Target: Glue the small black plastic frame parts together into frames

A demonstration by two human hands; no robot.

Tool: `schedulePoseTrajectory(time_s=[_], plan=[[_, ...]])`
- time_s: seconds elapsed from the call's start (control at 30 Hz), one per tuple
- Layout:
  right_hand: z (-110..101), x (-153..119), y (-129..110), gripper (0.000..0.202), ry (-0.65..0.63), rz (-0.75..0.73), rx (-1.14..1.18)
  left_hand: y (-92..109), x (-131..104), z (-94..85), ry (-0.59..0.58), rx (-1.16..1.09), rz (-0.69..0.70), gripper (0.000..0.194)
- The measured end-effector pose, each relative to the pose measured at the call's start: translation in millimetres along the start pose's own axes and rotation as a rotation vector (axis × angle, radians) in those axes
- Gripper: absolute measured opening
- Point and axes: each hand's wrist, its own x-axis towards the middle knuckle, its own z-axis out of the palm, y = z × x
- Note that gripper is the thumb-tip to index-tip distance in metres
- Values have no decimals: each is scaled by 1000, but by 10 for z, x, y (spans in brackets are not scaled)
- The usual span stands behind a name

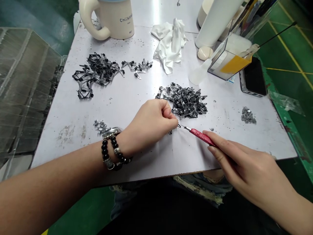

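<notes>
My left hand (155,122) is closed in a pinch on a small black part (179,125), of which only the ends show past the fingers. Fingers of my right hand (239,160) grip the red handle of a thin-tipped tool (201,136). The metal tip points left, close beside the black part; whether they touch is too small to tell. Just beyond my left hand lies a dense pile of black parts (187,101). A looser pile of similar parts (100,70) lies at the back left, with a few more (138,67) to its right.
A cream mug (117,19), a crumpled white cloth (170,45) and a white cylinder (217,23) stand or lie at the back. At right are a clear holder (230,62), a phone (253,76) and small metal bits (248,116). Clear trays (22,75) stand left of the white table (137,173).
</notes>
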Motion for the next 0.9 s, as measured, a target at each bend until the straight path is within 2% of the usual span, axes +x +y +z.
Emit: schedulePoseTrajectory(time_s=[0.7,0.9], plan=[[-9,90,-45,37,-14,-23,-48,5,7,10,20,41,15,36],[-145,151,-140,39,-11,-89,-259,10,-6,1,4,14,-16,35]])
